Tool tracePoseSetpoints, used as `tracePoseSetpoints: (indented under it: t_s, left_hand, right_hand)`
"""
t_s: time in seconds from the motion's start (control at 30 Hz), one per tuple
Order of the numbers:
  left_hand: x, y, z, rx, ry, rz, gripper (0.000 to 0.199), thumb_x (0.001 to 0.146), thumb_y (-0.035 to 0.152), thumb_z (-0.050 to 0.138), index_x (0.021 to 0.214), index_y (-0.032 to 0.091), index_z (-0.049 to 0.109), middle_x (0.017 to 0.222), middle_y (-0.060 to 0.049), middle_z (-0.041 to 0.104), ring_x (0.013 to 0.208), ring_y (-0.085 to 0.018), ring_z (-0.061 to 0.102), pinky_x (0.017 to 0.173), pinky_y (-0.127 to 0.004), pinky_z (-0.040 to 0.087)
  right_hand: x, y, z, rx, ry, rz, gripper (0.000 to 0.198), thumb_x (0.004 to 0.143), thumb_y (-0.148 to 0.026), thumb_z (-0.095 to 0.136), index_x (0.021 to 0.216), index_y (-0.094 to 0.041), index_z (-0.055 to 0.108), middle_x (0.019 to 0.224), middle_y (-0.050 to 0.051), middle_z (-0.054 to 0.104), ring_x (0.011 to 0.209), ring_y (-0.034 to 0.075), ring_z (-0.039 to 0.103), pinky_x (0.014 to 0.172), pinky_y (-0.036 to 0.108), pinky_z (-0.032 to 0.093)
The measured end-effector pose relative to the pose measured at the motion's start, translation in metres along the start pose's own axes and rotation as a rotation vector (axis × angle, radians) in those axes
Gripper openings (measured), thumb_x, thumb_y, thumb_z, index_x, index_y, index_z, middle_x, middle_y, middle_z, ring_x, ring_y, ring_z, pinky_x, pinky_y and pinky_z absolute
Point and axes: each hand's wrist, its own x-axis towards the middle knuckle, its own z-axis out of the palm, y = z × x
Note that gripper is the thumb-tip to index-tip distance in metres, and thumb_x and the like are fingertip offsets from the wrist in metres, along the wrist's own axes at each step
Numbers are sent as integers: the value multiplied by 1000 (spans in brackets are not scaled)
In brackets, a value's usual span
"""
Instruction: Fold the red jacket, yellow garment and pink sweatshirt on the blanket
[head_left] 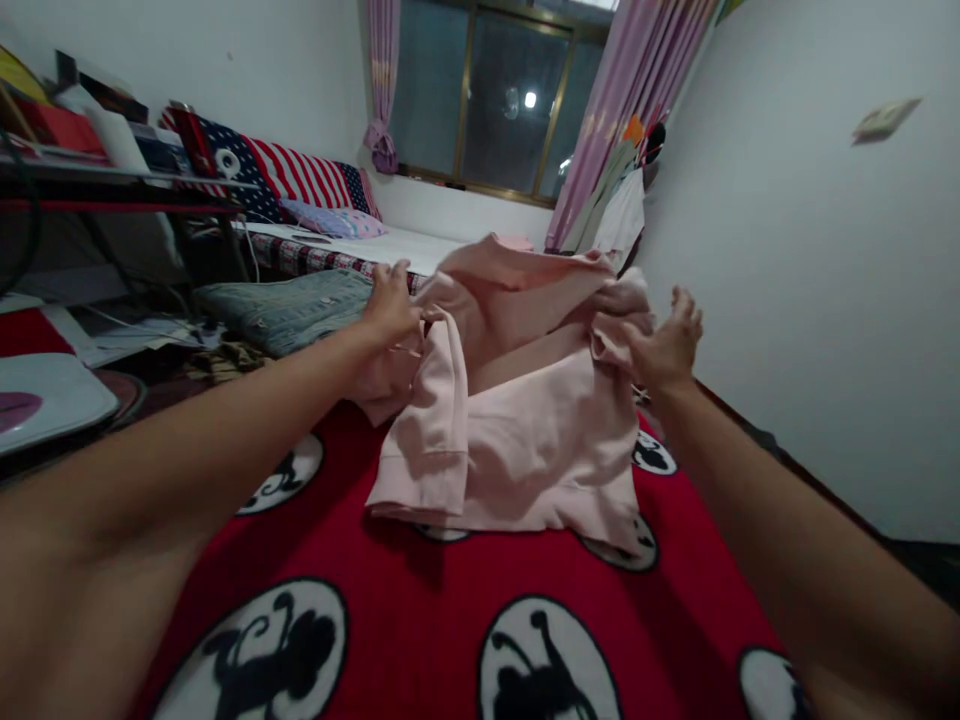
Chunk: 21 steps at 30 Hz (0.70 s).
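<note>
A pale pink top (547,450) is spread in front of me, its upper part raised in loose folds and its lower edge on the red blanket (420,620). At its left side, my left hand (393,305) grips the cloth, with some fingers sticking up. My right hand (670,340) has the right side of the top, the thumb side against bunched cloth and the other fingers raised. The fabric hides part of both grips. A folded-over strip of the top, perhaps a sleeve, hangs near my left hand.
Blue denim clothing (300,305) lies beyond my left hand. A cluttered desk (150,180) and a white stool (52,400) stand at left. Behind are a bed (427,250) with a pillow (337,220) and a curtained window (510,100). A white wall (817,280) runs along the right.
</note>
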Motion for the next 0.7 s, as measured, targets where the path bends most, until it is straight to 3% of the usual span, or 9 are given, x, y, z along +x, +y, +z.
tracePoseSetpoints:
  t_s: [0.07, 0.13, 0.17, 0.27, 0.37, 0.5, 0.6, 0.7]
  left_hand:
    - [-10, -3, 17, 25, -104, 77, 62, 79, 17, 64, 136, 2, 46, 145, -21, 33, 134, -32, 34, 113, -41, 30]
    - [-42, -7, 26, -12, -285, 313, 46, 83, 21, 62, 127, 13, 56, 144, -14, 39, 135, -29, 36, 114, -41, 30]
    - [-63, -9, 26, -37, -363, 422, 42, 85, 26, 61, 126, 17, 57, 143, -12, 41, 135, -28, 37, 113, -41, 31]
    - [-125, -15, 11, -61, -521, 556, 47, 87, 42, 61, 128, 21, 55, 142, -12, 44, 132, -29, 41, 108, -42, 36]
    - [-162, -22, -8, -4, -626, 618, 58, 80, 45, 68, 132, 24, 52, 139, -13, 47, 127, -30, 45, 103, -42, 40]
    - [-172, -27, -1, 43, -604, 592, 41, 82, 28, 64, 122, 21, 57, 117, -10, 59, 106, -24, 56, 89, -34, 45]
    - [-158, -18, 12, 126, -606, 579, 29, 79, 13, 56, 106, 19, 63, 101, -9, 63, 93, -22, 59, 78, -31, 45]
    - [-132, 0, -2, 142, -621, 559, 21, 76, 11, 54, 93, 19, 65, 91, -6, 64, 84, -20, 60, 71, -28, 43]
  right_hand:
    - [-31, -2, 8, 77, -143, -160, 60, 73, -29, 69, 127, -11, 53, 130, 18, 55, 123, 31, 49, 104, 47, 36]
    - [-77, 2, 2, 176, -387, -375, 33, 79, -30, 66, 110, -19, 64, 125, 12, 60, 119, 28, 54, 103, 46, 40]
    - [-101, 6, -6, 202, -478, -408, 25, 81, -32, 65, 104, -21, 66, 122, 11, 62, 117, 27, 56, 101, 45, 42]
    - [-156, 26, -39, 183, -720, -415, 26, 82, -38, 67, 105, -25, 67, 123, 10, 61, 113, 26, 59, 97, 44, 47]
    - [-178, 50, -67, 101, -902, -445, 40, 81, -34, 67, 120, -27, 63, 131, 10, 57, 119, 27, 56, 98, 44, 47]
    - [-185, 69, -64, -7, -877, -460, 57, 75, -11, 54, 131, -22, 56, 136, 12, 54, 121, 25, 54, 98, 40, 48]
    - [-177, 66, -50, -85, -807, -474, 56, 69, -1, 43, 117, -18, 66, 118, 12, 66, 109, 25, 61, 91, 38, 50]
    - [-148, 55, -60, -50, -771, -442, 45, 68, -2, 41, 96, -18, 71, 98, 9, 72, 94, 23, 65, 81, 33, 50]
